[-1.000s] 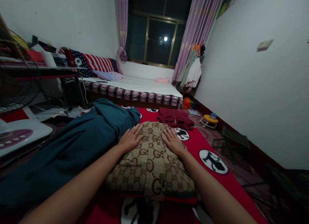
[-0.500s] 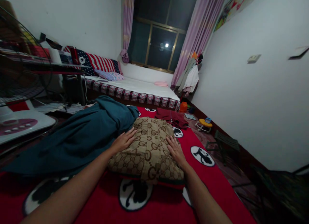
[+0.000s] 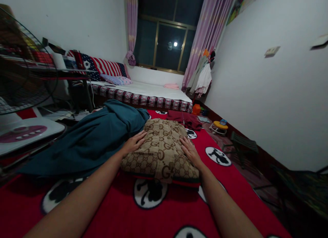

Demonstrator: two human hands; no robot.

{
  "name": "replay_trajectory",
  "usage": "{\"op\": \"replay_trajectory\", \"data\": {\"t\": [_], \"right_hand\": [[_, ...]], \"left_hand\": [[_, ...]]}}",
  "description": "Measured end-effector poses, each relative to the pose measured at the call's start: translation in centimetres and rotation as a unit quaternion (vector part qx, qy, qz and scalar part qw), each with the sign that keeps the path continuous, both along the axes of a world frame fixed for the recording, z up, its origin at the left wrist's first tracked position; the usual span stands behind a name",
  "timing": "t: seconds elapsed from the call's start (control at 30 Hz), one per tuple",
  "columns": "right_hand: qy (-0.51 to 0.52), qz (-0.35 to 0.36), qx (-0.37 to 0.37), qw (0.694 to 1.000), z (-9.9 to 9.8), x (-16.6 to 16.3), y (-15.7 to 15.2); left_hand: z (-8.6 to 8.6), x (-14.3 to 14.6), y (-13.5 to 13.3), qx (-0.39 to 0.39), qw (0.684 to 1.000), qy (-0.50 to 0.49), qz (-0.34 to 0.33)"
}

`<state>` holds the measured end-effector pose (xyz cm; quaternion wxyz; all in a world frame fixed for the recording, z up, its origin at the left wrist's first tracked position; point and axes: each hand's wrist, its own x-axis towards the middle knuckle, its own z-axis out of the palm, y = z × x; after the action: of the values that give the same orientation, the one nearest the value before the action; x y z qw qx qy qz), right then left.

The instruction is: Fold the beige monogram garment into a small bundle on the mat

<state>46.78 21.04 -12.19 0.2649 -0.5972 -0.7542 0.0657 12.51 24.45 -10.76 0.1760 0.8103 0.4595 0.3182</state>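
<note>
A folded tan garment (image 3: 164,145) with a brown letter pattern lies in front of me on a red blanket (image 3: 115,210) with black-and-white round prints. My left hand (image 3: 134,142) rests flat on its left edge, fingers stretched out. On the opposite edge lies my right hand (image 3: 190,149), also flat with fingers extended. Neither hand grips the cloth. A dark teal cloth (image 3: 97,139) is heaped just left of the garment, close to my left hand. Behind the garment lies a dark red zippered garment (image 3: 184,118).
A fan (image 3: 23,70) and a cluttered desk (image 3: 71,77) stand at the left. Across the back is a low bed (image 3: 143,91) below a window. On the right floor are a small yellow stool (image 3: 219,125) and a dark folding stool (image 3: 242,142).
The camera view has shifted slightly, so the scene sits a little differently. Both hands stay flat on the sides of the tan garment, which keeps its folded shape.
</note>
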Motion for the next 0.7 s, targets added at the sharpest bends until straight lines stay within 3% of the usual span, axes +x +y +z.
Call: {"op": "replay_trajectory", "data": {"t": [0.47, 0.57, 0.63, 0.7], "right_hand": [[0.122, 0.030, 0.000, 0.992, 0.4, 0.2, -0.3], [0.194, 0.041, -0.046, 0.979, 2.6, 0.2, -1.2], [0.213, 0.022, -0.081, 0.973, 5.2, -0.7, -2.5], [0.179, 0.000, -0.064, 0.982, 8.1, -3.0, -4.6]], "left_hand": [[-0.3, -0.3, 0.5, 0.010, 1.000, -0.013, -0.016], [-0.3, -0.3, 0.4, 0.011, 0.999, -0.031, -0.010], [-0.3, -0.3, 0.3, 0.008, 0.999, -0.042, -0.005], [-0.2, -0.3, 0.2, 0.007, 0.999, -0.052, -0.005]]}}
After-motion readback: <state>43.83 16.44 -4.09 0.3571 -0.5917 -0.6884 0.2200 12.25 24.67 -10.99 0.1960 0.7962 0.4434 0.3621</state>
